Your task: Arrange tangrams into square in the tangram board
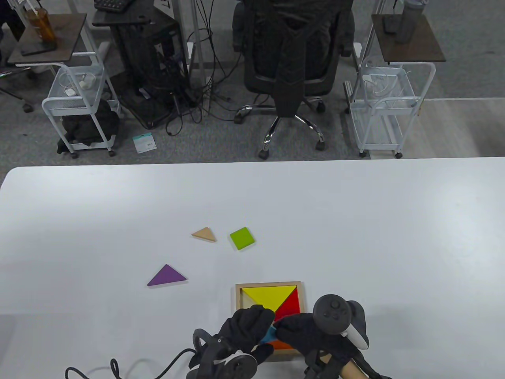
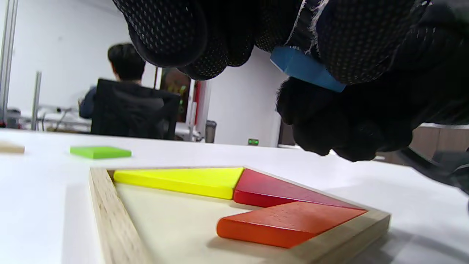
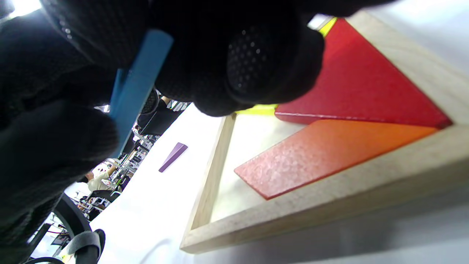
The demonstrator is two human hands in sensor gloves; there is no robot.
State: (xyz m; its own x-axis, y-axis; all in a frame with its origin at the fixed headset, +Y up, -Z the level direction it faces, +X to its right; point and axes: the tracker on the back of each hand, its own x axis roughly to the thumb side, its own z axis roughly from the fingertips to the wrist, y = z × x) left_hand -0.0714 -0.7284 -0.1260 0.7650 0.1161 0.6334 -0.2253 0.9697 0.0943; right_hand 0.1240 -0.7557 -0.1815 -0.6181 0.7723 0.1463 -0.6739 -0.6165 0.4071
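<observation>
At the near edge of the table (image 1: 355,221), both gloved hands are meeting over the wooden tangram board (image 1: 304,293). The left hand (image 1: 246,327) and the right hand (image 1: 305,331) are both pinching the same blue piece (image 1: 269,334), fingers curled on it from either side, and are holding it in the air just above the board's open near-left part. From the left wrist the blue piece (image 2: 306,69) is showing clear of the tray floor, tilted between the dark fingertips (image 2: 168,33).

Inside the board, an orange piece (image 2: 289,222) is lying against the near right corner, a red triangle (image 1: 290,304) is filling the right side, and a yellow triangle (image 1: 268,294) is sitting along the far edge. All three are touching one another; the left part of the tray is showing bare wood.

Farther out on the table, a purple triangle (image 1: 166,275) is lying to the left of the board. Beyond that, a plain wooden triangle (image 1: 204,234) and a green square (image 1: 242,238) are sitting near each other, well apart from the board.

Past the table, a black office chair (image 1: 292,59) is standing between two white wire carts (image 1: 81,102).
</observation>
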